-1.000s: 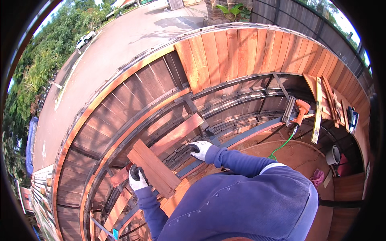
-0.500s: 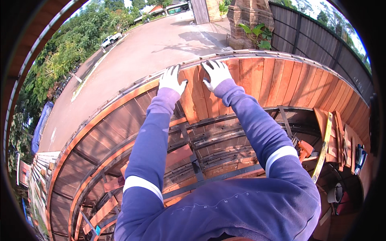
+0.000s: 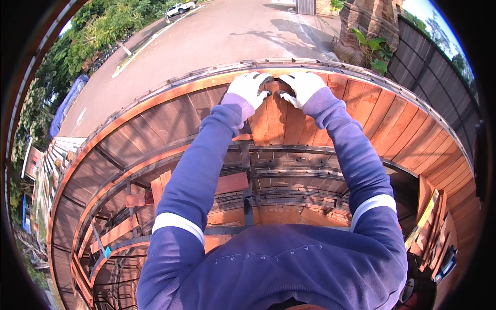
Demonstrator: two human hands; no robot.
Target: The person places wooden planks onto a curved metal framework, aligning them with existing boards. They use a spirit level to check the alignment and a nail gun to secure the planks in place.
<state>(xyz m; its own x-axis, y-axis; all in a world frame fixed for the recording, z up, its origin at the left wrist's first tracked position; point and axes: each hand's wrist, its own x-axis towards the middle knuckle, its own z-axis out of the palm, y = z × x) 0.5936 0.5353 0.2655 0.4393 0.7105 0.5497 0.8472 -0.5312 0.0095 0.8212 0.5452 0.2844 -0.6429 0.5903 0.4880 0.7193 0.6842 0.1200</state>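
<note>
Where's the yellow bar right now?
In the head view, the yellow bar is at the lower right, beside the loose boards and to the right of the person's right sleeve.

The navy sweatshirt [image 3: 299, 279] has white sleeve bands [image 3: 178, 224] and pale chest lettering [image 3: 246, 254] towards six o'clock; gloves [image 3: 247, 87] are white.

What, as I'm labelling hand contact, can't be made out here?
Head: any grip by left hand or right hand; their own backs mostly hide it.
Head: upper ends of some planks; both hands cover them.
Head: whatever lies under the torso; it blocks the view.
Head: details of the white truck; too small.
</note>
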